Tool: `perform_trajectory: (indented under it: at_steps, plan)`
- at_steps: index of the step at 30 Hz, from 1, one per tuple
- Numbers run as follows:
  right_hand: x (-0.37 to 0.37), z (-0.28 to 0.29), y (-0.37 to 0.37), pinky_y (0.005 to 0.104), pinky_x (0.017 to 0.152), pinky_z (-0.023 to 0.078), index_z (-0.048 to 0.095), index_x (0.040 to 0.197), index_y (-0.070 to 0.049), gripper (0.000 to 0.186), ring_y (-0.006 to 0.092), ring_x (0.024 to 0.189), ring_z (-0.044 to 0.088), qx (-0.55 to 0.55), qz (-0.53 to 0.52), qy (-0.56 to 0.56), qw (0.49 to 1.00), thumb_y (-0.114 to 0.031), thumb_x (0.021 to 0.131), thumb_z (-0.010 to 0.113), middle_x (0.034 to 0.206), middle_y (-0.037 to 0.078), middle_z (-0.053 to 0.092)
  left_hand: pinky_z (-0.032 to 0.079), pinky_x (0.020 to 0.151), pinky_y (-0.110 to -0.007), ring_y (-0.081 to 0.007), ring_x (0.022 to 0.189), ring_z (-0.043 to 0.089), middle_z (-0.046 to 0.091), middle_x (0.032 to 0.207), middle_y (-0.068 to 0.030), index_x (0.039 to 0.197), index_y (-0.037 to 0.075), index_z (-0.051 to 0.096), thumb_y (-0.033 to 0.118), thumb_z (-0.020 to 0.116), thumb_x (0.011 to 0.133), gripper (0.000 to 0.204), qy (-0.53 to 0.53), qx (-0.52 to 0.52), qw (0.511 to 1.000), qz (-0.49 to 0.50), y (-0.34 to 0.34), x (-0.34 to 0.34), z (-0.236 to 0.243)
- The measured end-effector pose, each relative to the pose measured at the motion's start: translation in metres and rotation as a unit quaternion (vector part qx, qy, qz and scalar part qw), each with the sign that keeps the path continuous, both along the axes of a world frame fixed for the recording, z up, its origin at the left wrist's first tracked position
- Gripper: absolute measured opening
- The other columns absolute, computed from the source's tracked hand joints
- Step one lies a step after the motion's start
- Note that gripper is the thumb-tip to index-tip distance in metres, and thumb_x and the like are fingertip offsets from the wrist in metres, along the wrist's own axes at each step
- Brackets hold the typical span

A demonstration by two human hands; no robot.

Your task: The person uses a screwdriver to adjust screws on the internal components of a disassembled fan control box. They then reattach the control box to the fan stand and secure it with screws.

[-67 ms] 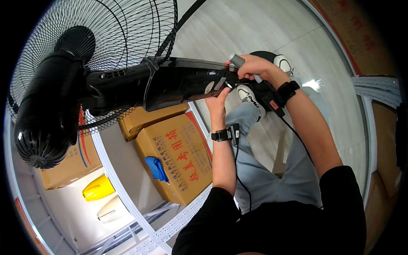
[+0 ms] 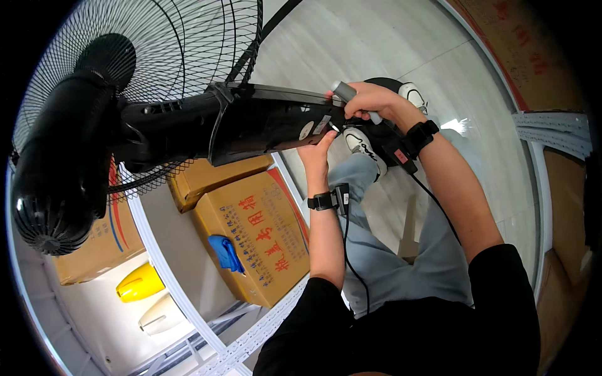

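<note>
A black standing fan reaches across the upper left, with its wire cage (image 2: 182,47) and motor housing (image 2: 59,182) at the far end. Its black control housing (image 2: 263,122) points toward my hands. My left hand (image 2: 316,153) grips the lower end of this housing, thumb in front beside a small white piece (image 2: 334,127); its other fingers are mostly hidden behind. My right hand (image 2: 376,100) is closed around a grey cylindrical tool (image 2: 345,91), whose thick end sticks out past the fingers. The tool's exact kind is not clear. The right hand sits just beside the housing's end.
Below the fan, a white metal shelf (image 2: 263,329) holds brown cartons (image 2: 257,232), a blue cloth (image 2: 226,253), a yellow shell-like part (image 2: 140,283) and a cream one (image 2: 164,311). Another rack (image 2: 552,133) with cartons stands at right. My shoes (image 2: 364,150) flank the fan's dark base (image 2: 385,83).
The fan, shelf and hands sit slightly farther left in the picture. Both hands keep their holds.
</note>
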State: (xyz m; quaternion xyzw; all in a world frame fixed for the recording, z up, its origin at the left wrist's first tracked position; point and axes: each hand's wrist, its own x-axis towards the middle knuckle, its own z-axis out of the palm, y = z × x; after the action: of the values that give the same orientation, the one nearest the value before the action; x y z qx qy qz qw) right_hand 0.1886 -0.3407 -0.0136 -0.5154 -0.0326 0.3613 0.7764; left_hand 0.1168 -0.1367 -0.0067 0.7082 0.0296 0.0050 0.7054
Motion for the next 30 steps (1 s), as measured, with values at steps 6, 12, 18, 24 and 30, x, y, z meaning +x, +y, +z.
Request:
perform_trajectory:
  at_steps: [6,12,18,24,30]
  plan:
    - [-0.008,0.019,0.001,0.0204,0.048,0.034,0.049,0.137,-0.008,0.069,0.0046,0.060,0.045,-0.001,-0.001,-0.039,0.999,-0.008,0.072,0.073,0.080,-0.004,0.052,0.050,0.089,-0.031,-0.0177,0.100,0.061,0.062,0.112,-0.0075,0.118,0.000,0.058,-0.002,0.077,0.073,0.049,-0.002,0.009,1.000,-0.001,0.000,0.007,0.001]
    - [-0.012,0.017,0.008,0.0193,0.048,0.031,0.045,0.140,-0.010,0.067,0.0030,0.061,0.044,-0.024,-0.004,-0.042,0.999,-0.036,0.085,0.074,0.081,-0.007,0.049,0.048,0.094,-0.031,-0.0172,0.106,0.060,0.061,0.118,-0.0077,0.126,0.001,0.051,0.004,0.080,0.076,0.058,0.056,-0.114,0.992,-0.025,0.008,0.012,-0.013]
    - [-0.012,-0.002,0.006,0.0189,0.047,0.033,0.053,0.109,-0.010,0.033,0.0039,0.061,0.045,-0.022,-0.048,-0.001,0.999,-0.035,0.092,0.067,0.079,-0.004,0.050,0.048,0.089,-0.030,-0.0164,0.099,0.062,0.066,0.106,-0.0073,0.118,-0.001,0.055,0.006,0.083,0.071,0.055,0.093,-0.100,0.991,-0.016,0.007,0.012,-0.017]
    - [-0.012,-0.005,0.012,0.0227,0.049,0.034,0.052,0.103,-0.010,0.032,0.0080,0.057,0.046,-0.010,-0.077,-0.024,0.997,-0.039,0.094,0.064,0.076,-0.002,0.050,0.050,0.086,-0.028,-0.0154,0.092,0.065,0.069,0.102,-0.0073,0.115,-0.004,0.062,0.008,0.086,0.066,0.056,0.076,-0.052,0.996,0.022,0.013,0.013,-0.031]
    - [-0.009,-0.020,0.009,0.0238,0.050,0.034,0.052,0.099,-0.010,0.032,0.0094,0.056,0.045,-0.002,-0.097,-0.047,0.994,-0.039,0.095,0.062,0.065,0.000,0.048,0.052,0.083,-0.029,-0.0187,0.091,0.069,0.072,0.100,-0.0120,0.109,-0.003,0.066,0.019,0.088,0.061,0.058,0.036,-0.009,0.997,0.063,0.009,0.011,-0.030]
